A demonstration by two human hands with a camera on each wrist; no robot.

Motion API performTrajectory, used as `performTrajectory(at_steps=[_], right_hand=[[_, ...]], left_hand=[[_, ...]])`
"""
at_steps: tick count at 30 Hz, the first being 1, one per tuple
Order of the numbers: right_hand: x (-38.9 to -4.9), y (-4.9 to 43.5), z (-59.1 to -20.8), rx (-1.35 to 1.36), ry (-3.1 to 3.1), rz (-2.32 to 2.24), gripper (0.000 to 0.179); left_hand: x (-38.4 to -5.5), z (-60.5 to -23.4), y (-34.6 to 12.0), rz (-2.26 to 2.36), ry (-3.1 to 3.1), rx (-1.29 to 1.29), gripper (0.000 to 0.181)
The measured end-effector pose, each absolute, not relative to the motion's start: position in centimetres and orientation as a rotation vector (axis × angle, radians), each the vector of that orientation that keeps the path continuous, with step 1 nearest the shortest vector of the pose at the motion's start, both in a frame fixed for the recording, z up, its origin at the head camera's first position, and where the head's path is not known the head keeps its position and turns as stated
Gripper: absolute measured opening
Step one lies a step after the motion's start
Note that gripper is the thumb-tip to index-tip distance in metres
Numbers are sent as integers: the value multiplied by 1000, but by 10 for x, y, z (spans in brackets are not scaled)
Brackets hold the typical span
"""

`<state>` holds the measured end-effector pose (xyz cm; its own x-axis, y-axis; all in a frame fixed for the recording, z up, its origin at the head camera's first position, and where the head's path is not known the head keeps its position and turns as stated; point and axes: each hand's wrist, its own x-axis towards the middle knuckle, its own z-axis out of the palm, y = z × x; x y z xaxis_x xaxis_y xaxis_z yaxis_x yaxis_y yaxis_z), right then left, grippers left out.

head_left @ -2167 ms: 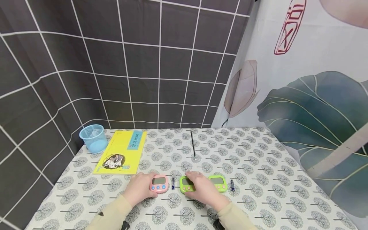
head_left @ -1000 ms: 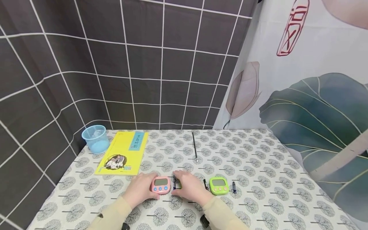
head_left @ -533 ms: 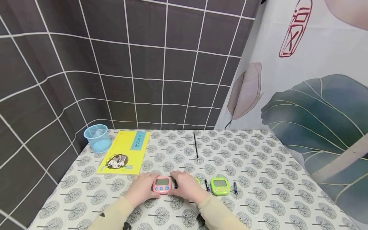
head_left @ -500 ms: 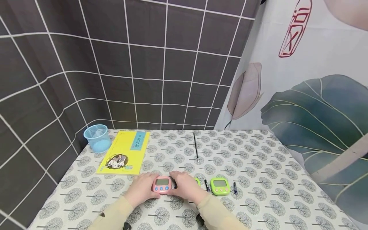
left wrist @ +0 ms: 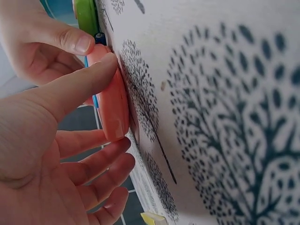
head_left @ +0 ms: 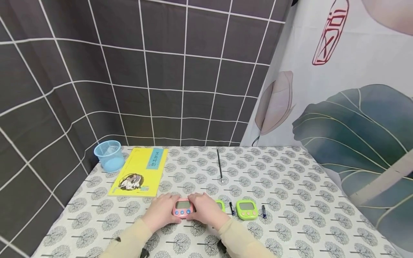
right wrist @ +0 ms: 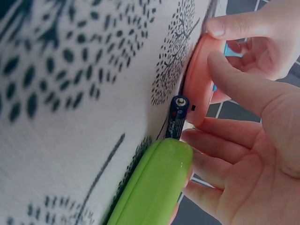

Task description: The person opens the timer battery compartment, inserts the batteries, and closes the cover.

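A pink digital timer (head_left: 183,208) with a small screen and blue buttons lies on the tablecloth between both hands. My left hand (head_left: 162,211) grips its left side, thumb at the near edge and fingers at the far edge. From the right, my right hand (head_left: 206,210) pinches the same timer. Beside that hand a dark blue battery (right wrist: 176,117) stands out between the pink timer and a green timer (right wrist: 154,183); the head view hides the battery and shows only part of this green timer (head_left: 221,205).
Further right lie a slim dark battery (head_left: 231,208), a second green timer (head_left: 246,209) and another battery (head_left: 264,211). A black rod (head_left: 220,165) lies farther back. At the back left are a yellow book (head_left: 137,175) and a blue mesh basket (head_left: 109,157).
My right hand has left the left-hand green timer and moved left, past the battery, onto the pink timer. My left hand stays at the pink timer. The camera view has shifted slightly.
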<state>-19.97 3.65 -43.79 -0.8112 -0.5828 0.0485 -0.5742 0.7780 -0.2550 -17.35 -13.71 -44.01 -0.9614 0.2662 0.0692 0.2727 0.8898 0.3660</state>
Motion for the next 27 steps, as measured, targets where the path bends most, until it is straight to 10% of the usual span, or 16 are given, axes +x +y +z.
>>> performTrajectory(at_steps=[27], right_hand=[[-197,39,-434,-934,2946,-479,64]], left_hand=[[-172,-446,-136,-639,-2902,-486,68]])
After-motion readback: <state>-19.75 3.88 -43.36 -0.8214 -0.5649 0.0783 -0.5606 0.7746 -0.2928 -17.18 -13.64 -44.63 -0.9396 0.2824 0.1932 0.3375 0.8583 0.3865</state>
